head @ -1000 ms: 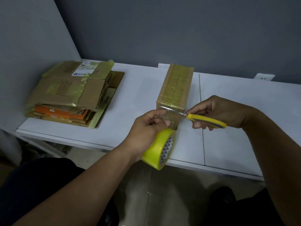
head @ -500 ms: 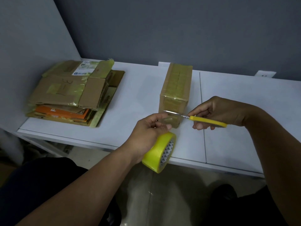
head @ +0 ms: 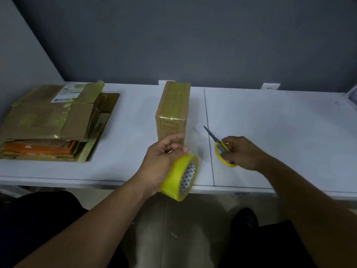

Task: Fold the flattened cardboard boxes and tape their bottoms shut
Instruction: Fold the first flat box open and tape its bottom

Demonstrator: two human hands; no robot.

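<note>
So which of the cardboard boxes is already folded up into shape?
The brown taped cardboard box standing alone at the middle of the white table, just beyond the left hand. The others lie flattened in a stack at far left.

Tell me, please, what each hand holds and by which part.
Left hand: yellow tape roll, at its top. Right hand: scissors, by their yellow handles.

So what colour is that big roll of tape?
Bright yellow roll of tape, white core with dark triangles; the head view shows it.
</note>
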